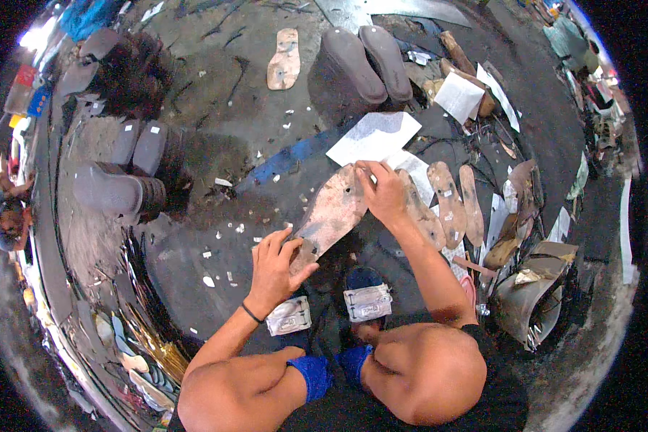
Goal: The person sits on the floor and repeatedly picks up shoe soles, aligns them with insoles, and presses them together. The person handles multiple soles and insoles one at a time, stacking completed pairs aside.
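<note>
A worn, tan sole-shaped template (333,210) with dark holes is held slantwise in front of my knees. My left hand (275,261) grips its narrow lower end, the thumb along the near edge and the fingers over the top. At the broad upper end, my right hand (383,191) pinches the edge between thumb and fingers. A thin dark edge shows along the template's left side; whether it is a separate sole beneath cannot be made out. Just right of my right hand lie more tan templates (450,209) side by side, partly covered by my forearm.
Beyond my hands lie white sheets (373,138) and a pair of dark soles (354,65). Another template (284,61) rests farther off. Stacked dark soles (115,189) stand at left. A tub-like container (529,295) sits at right, among scraps. My sandalled feet (367,301) are below.
</note>
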Available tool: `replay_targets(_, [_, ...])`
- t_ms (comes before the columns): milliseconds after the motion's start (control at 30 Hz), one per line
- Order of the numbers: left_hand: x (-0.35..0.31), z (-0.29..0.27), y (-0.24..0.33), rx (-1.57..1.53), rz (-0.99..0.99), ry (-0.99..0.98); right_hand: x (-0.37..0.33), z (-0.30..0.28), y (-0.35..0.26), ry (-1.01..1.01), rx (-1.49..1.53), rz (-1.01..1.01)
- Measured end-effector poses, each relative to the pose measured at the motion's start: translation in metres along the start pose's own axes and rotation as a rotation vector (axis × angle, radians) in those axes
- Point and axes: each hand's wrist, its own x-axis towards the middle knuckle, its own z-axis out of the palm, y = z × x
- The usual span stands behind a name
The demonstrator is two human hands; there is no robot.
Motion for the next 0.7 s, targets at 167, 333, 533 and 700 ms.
replay_targets(167, [-0.014, 0.022, -0.003, -0.121, -0.026, 0.045, 0.005, -0.001, 0.01, -0.108, 0.014, 0.0])
replay_targets(333, [-0.011, 0.022, -0.002, -0.111, 0.016, 0.053, 0.016, -0.002, 0.02, -0.106, 0.009, -0.001])
replay_targets(533, [-0.015, 0.016, -0.006, -0.084, 0.005, 0.073, 0.015, -0.014, -0.029, 0.004, 0.025, -0.089])
replay_targets(700, [-0.008, 0.023, 0.001, -0.109, 0.037, 0.065, -0.009, -0.006, -0.01, -0.045, 0.159, -0.135])
